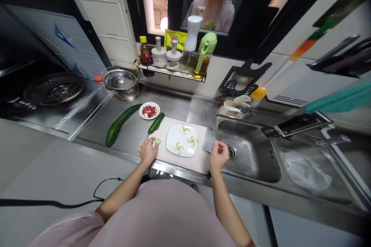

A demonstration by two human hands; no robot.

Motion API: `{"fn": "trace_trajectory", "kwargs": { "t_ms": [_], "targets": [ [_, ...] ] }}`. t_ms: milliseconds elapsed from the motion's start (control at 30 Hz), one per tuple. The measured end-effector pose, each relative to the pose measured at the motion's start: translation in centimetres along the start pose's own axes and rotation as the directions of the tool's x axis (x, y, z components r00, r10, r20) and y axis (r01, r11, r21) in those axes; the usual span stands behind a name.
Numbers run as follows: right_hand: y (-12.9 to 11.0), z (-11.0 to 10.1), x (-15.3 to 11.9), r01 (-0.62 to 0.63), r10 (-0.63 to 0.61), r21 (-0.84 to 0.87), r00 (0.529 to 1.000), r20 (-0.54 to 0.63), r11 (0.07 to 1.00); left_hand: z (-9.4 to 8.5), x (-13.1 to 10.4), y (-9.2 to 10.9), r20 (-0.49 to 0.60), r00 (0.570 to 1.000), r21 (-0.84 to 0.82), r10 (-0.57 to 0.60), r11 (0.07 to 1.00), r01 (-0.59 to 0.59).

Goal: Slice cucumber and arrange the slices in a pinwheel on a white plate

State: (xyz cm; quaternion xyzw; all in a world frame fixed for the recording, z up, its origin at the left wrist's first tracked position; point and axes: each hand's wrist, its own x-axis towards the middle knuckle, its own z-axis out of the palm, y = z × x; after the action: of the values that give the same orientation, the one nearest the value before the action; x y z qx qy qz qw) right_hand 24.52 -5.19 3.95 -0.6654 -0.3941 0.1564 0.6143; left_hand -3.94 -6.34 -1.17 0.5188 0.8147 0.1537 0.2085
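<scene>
My left hand (pixel 147 151) rests at the left end of the white cutting board (pixel 160 156), fingers spread, with the thumb by a round cucumber slice (pixel 157 141). Just above lies a cut piece of cucumber (pixel 155 123). On the board, a white square plate (pixel 173 139) carries three pinwheels of thin cucumber slices (pixel 192 141). My right hand (pixel 219 156) is closed at the board's right end, by the sink. It appears to grip a knife (pixel 208 139), whose broad grey blade shows beside the fingers; the handle is hidden.
A whole cucumber (pixel 121 124) and a small dish of chopped red pieces (pixel 149 111) are on the left. The sink (pixel 249 154) adjoins the board on the right. Behind are a lidded metal pot (pixel 124 85) and a condiment rack (pixel 174 73). A pan (pixel 55 88) sits far left.
</scene>
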Motion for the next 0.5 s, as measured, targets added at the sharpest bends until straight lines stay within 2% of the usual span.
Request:
{"fn": "trace_trajectory", "kwargs": {
  "t_ms": [167,500],
  "targets": [
    [0.1,0.2,-0.7,-0.013,0.015,-0.024,0.997,0.078,1.0,0.2,0.4,-0.2,0.006,1.0,0.072,0.029,0.997,-0.03],
    [0.7,0.0,-1.2,-0.014,0.021,-0.057,0.991,0.132,0.998,0.2,0.2,0.0,-0.04,0.996,0.024,0.076,0.997,-0.075]
  ]
}}
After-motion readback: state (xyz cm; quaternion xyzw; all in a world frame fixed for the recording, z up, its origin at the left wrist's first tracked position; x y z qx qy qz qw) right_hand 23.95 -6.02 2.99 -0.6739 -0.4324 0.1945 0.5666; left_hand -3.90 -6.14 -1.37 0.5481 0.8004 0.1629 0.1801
